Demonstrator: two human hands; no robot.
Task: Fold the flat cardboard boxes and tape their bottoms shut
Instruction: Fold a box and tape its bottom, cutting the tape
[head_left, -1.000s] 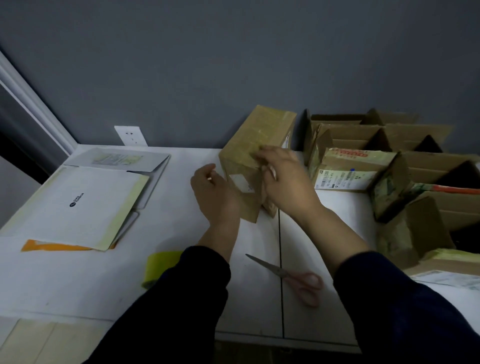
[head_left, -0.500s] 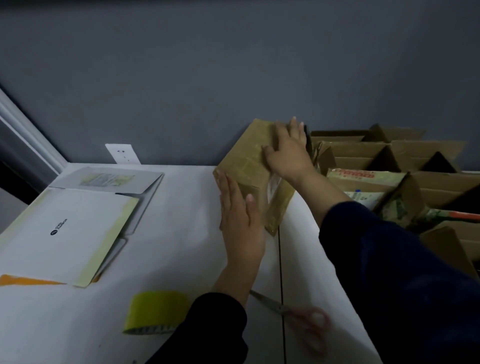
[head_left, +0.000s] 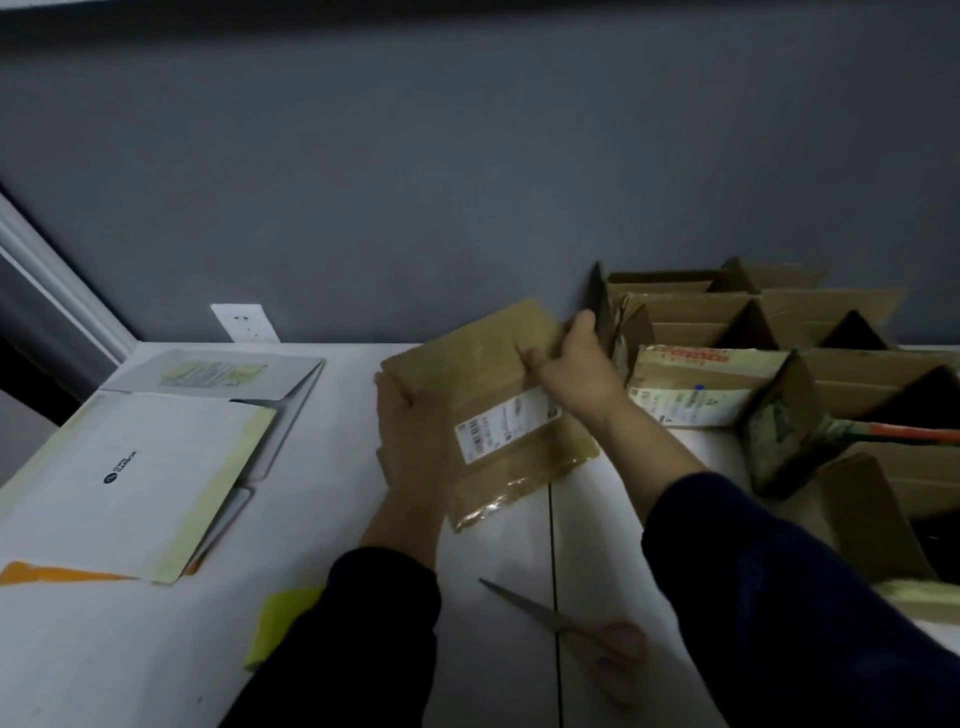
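A brown cardboard box (head_left: 483, 364) with a white barcode label (head_left: 506, 423) lies tilted on the white table (head_left: 613, 519), its taped face up. My left hand (head_left: 410, 441) lies flat against the box's left side, fingers straight. My right hand (head_left: 576, 358) grips the box's far right edge, thumb on top and fingers behind it. A roll of yellow tape (head_left: 280, 623) sits near the table's front, partly hidden by my left sleeve. Pink-handled scissors (head_left: 582, 629) lie shut to its right.
Several open, folded cardboard boxes (head_left: 753, 332) stand crowded at the right, against the grey wall. Flat white cartons (head_left: 140, 467) lie stacked at the left, with an orange sheet (head_left: 52, 574) under them. A wall socket (head_left: 244, 322) sits behind the table.
The box has tipped over from standing on end to lying flatter, label now facing up. My right hand slid to its far right edge; my left stays on the left side.
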